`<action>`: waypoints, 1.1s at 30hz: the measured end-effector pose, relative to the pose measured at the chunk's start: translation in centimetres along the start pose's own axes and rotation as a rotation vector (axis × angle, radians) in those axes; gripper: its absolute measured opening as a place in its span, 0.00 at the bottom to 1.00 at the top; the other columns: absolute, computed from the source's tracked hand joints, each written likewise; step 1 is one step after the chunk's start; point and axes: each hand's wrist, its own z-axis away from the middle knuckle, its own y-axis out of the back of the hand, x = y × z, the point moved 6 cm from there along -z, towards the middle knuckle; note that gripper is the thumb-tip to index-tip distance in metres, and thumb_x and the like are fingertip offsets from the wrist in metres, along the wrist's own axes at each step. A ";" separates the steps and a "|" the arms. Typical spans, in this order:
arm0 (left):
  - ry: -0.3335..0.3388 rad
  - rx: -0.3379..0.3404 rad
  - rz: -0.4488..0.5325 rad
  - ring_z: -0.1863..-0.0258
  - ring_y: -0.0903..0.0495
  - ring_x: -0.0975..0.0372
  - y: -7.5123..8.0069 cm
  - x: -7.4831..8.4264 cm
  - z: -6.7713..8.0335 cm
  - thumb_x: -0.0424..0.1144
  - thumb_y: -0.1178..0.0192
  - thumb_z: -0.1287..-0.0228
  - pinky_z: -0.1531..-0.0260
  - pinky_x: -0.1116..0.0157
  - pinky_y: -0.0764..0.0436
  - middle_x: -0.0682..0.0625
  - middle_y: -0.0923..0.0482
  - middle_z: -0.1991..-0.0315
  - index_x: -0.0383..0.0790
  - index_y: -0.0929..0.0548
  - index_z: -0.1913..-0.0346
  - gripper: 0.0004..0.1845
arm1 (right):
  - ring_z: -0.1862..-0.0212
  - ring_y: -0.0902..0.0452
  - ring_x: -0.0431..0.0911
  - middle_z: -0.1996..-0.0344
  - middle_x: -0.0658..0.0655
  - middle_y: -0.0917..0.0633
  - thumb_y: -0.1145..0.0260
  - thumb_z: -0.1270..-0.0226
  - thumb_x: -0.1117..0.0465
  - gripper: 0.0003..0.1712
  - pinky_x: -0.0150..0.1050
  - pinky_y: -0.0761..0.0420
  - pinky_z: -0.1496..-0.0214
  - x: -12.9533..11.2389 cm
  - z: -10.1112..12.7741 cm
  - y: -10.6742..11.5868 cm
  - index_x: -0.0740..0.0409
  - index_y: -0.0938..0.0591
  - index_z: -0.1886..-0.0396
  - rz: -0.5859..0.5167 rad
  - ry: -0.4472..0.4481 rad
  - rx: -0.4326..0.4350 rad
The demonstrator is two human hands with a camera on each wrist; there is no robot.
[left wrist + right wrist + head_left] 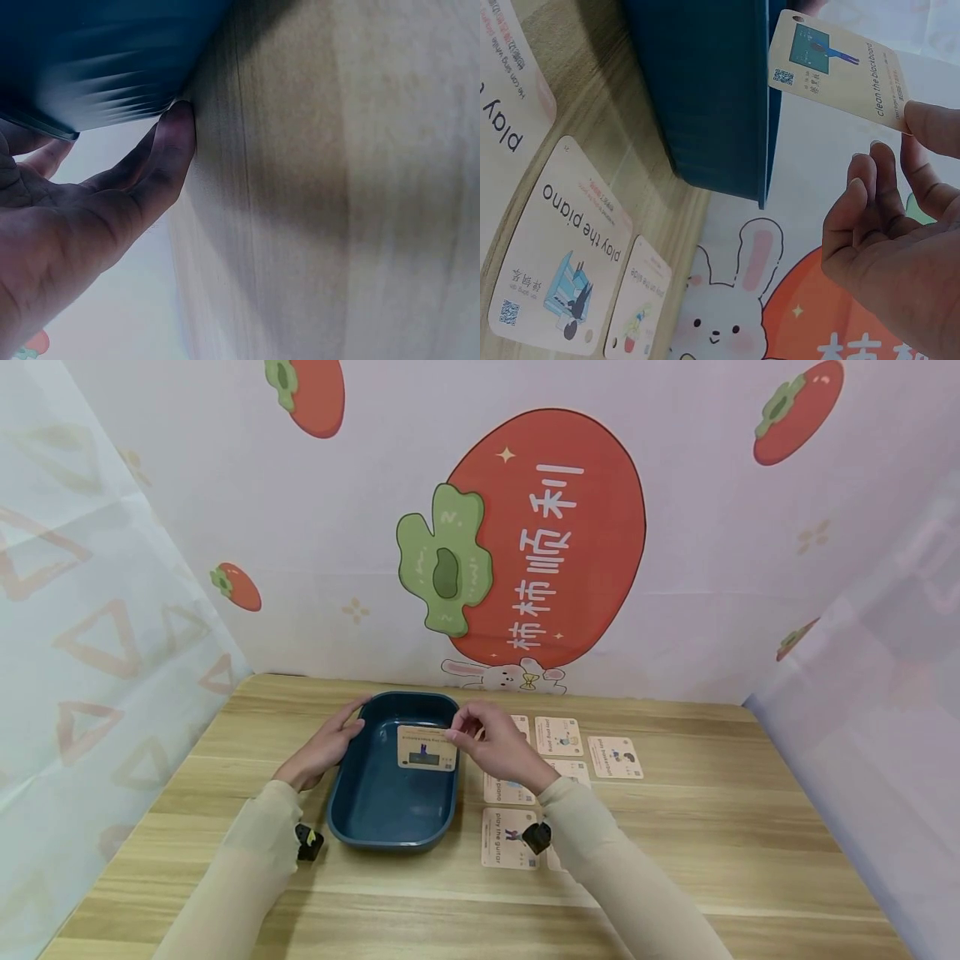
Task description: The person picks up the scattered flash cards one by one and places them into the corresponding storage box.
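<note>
In the head view a flashcard hangs over the dark blue tray, its corner pinched between the right thumb and fingers. That right hand is above the tray's right rim. The right wrist view shows the card reading "clean the blackboard", with a figure at a green board. Holding the tray's far left side is the left hand, its thumb at the rim. Low on the outer wall, close to the tabletop, a fingertip of that hand shows in the left wrist view.
Several flashcards lie right of the tray, including "play the guitar", "play basketball" and "play the piano". The right forearm covers part of them. A printed cloth backdrop rises behind the wooden table.
</note>
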 end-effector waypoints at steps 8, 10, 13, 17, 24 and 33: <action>0.005 -0.003 -0.002 0.29 0.38 0.35 0.0 -0.2 -0.1 0.41 0.65 0.14 0.36 0.38 0.31 0.32 0.58 0.20 0.46 0.57 0.17 0.30 | 0.61 0.26 0.47 0.64 0.52 0.22 0.33 0.26 0.59 0.03 0.37 0.22 0.62 0.7 0.3 -0.4 0.53 0.20 0.60 0.007 -0.059 -0.047; 0.006 -0.003 0.001 0.28 0.40 0.35 -0.1 -0.2 -0.1 0.41 0.65 0.14 0.36 0.38 0.32 0.33 0.59 0.20 0.46 0.56 0.17 0.30 | 0.60 0.26 0.47 0.63 0.52 0.22 0.33 0.26 0.60 0.03 0.37 0.22 0.61 0.7 0.4 -0.4 0.53 0.20 0.60 0.005 -0.067 -0.049; 0.008 -0.001 0.010 0.28 0.39 0.35 -0.1 -0.2 -0.2 0.41 0.65 0.14 0.36 0.38 0.32 0.32 0.57 0.20 0.47 0.56 0.17 0.30 | 0.59 0.26 0.47 0.62 0.52 0.22 0.33 0.26 0.60 0.03 0.37 0.22 0.61 0.9 0.5 -0.4 0.53 0.19 0.59 0.006 -0.080 -0.046; 0.006 0.002 0.021 0.32 0.33 0.35 -0.1 -0.2 -0.2 0.41 0.65 0.14 0.38 0.40 0.28 0.30 0.52 0.22 0.46 0.57 0.17 0.30 | 0.59 0.26 0.47 0.62 0.52 0.22 0.33 0.26 0.60 0.03 0.37 0.21 0.61 1.0 0.6 -0.3 0.52 0.19 0.57 0.009 -0.090 -0.041; 0.015 0.010 0.001 0.31 0.34 0.36 0.0 -0.3 -0.2 0.42 0.65 0.14 0.38 0.40 0.28 0.31 0.53 0.21 0.46 0.56 0.17 0.30 | 0.60 0.25 0.46 0.64 0.51 0.20 0.33 0.27 0.61 0.03 0.38 0.21 0.61 1.1 1.0 0.2 0.54 0.19 0.58 0.010 -0.057 -0.037; 0.014 0.022 -0.010 0.31 0.34 0.37 0.1 -0.6 -0.2 0.41 0.66 0.14 0.37 0.41 0.28 0.32 0.53 0.21 0.47 0.55 0.17 0.29 | 0.60 0.24 0.47 0.64 0.50 0.20 0.33 0.27 0.63 0.03 0.39 0.21 0.61 2.1 1.8 1.1 0.56 0.19 0.57 0.029 -0.051 -0.044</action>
